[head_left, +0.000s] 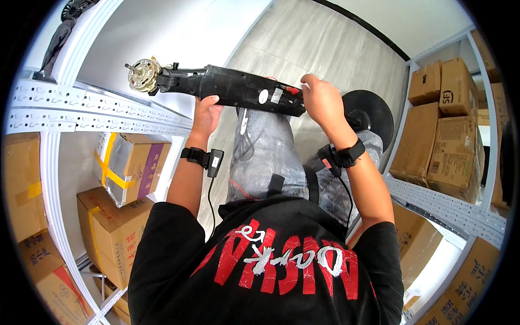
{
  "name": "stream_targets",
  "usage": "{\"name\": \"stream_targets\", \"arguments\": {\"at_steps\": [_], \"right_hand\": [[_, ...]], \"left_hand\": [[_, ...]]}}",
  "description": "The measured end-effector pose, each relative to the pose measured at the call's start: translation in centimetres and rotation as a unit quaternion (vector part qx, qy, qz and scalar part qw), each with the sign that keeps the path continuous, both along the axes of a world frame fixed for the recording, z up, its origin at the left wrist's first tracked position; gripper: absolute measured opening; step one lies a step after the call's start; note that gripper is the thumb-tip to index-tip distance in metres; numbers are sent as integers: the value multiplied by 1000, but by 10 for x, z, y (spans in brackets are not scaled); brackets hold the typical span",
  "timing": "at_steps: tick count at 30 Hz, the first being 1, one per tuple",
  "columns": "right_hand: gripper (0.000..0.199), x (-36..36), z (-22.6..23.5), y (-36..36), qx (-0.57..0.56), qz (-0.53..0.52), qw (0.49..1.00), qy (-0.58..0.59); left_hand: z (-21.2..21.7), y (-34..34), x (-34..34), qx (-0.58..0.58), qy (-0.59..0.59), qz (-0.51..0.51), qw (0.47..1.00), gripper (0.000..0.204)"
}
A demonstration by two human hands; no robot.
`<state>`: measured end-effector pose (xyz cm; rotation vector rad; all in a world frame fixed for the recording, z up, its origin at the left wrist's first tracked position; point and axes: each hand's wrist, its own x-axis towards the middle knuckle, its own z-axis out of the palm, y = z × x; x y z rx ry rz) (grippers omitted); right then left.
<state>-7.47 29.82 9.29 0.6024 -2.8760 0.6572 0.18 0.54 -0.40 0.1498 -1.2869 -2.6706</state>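
A long black fan body [235, 89] lies across above my thighs, with a bare metal motor [143, 75] and its shaft at the left end. My left hand [207, 115] grips the body from its near side, the thumb resting along the edge. At the right end, red wiring and a small red part [292, 90] show in the housing. My right hand [323, 100] is there with its fingers curled in at that end; what they pinch is hidden. Beyond my right forearm is a round black base [374, 111] on the floor.
Metal shelving [97, 111] stands close on my left, with cardboard boxes [116, 233] below. Another rack on the right holds several brown cartons [414, 141]. Grey wood-look floor [292, 40] runs ahead to a wall. A black device with a cable [215, 162] hangs at my left wrist strap.
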Motion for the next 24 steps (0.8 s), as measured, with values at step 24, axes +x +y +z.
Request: {"name": "stream_targets", "arguments": {"at_steps": [24], "right_hand": [[17,18,11,-2,70,114,991,16]], "left_hand": [[6,6,2,13,2,18,1000,51]]}}
